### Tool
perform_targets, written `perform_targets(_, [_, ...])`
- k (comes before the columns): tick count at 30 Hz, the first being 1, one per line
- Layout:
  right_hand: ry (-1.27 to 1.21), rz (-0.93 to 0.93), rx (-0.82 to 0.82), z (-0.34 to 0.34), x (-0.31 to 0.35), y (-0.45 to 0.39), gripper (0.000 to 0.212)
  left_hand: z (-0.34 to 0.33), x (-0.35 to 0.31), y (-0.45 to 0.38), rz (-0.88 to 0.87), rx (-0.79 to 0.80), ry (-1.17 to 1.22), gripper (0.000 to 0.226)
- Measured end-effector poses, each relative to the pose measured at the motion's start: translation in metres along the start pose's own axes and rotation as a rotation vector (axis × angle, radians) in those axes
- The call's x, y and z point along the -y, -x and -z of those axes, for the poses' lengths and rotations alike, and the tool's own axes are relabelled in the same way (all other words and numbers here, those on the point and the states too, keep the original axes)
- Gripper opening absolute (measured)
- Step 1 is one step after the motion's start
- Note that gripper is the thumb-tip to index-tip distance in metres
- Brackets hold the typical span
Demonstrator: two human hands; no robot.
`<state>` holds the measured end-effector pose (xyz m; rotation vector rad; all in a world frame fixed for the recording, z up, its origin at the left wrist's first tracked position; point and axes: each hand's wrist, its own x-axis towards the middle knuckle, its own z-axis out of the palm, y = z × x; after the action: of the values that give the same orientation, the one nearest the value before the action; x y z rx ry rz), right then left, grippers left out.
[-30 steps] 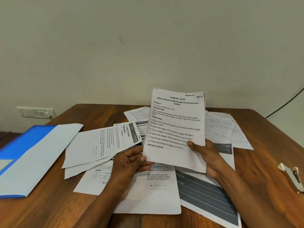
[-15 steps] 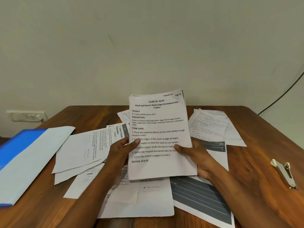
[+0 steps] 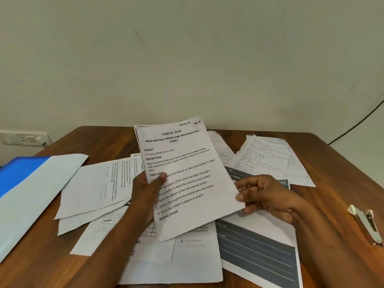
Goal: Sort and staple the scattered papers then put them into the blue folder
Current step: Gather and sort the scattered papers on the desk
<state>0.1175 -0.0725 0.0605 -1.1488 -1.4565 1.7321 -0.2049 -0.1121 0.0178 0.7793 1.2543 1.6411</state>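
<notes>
A stack of printed sheets (image 3: 187, 163), topped by the "TASK ID: 3649" page, is lifted and tilted above the table. My left hand (image 3: 145, 190) grips its left edge, thumb on the top page. My right hand (image 3: 268, 196) is at the stack's right edge with loosely curled fingers, the tips just touching the paper. Loose papers lie spread below: white printed sheets (image 3: 97, 188) at left, handwritten pages (image 3: 268, 156) at back right, a dark-banded sheet (image 3: 259, 256) at front right. The blue folder (image 3: 18, 171) lies at far left, partly under a pale sheet (image 3: 33, 202).
A metal stapler (image 3: 365, 223) lies near the right edge of the wooden table (image 3: 332, 175). A wall socket (image 3: 25, 139) sits behind the table's left corner, and a dark cable (image 3: 357, 123) runs down the wall at right.
The stack shifted left and tilted counter-clockwise. My left hand went from cupping below it to gripping its left edge. My right hand loosened from a thumb-on-top hold to fingertips at the right edge.
</notes>
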Motion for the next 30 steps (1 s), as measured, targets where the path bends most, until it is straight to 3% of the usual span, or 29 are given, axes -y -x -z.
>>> perform_targets(8, [0.065, -0.015, 0.055, 0.006, -0.004, 0.001, 0.041, 0.003, 0.002, 0.0, -0.006, 0.004, 0.008, 0.029])
perform_targets(15, [0.025, 0.041, 0.103, 0.009, 0.0, 0.004, 0.042, 0.003, -0.007, 0.01, 0.052, 0.187, -0.002, 0.031])
perform_targets(20, [-0.117, 0.209, -0.152, 0.0, 0.004, -0.004, 0.044, -0.001, -0.009, 0.021, 0.155, 0.41, -0.124, 0.062])
perform_targets(23, [-0.212, 0.309, -0.327, 0.002, -0.001, -0.013, 0.045, -0.008, -0.007, 0.028, 0.203, 0.487, -0.194, 0.036])
perform_targets(26, [-0.35, 0.404, -0.455, 0.005, -0.004, -0.018, 0.036, -0.011, -0.005, 0.032, 0.225, 0.531, -0.246, 0.031])
perform_targets(30, [-0.336, 0.425, -0.549, 0.011, -0.006, -0.021, 0.027, -0.014, -0.004, 0.033, 0.244, 0.514, -0.264, 0.03])
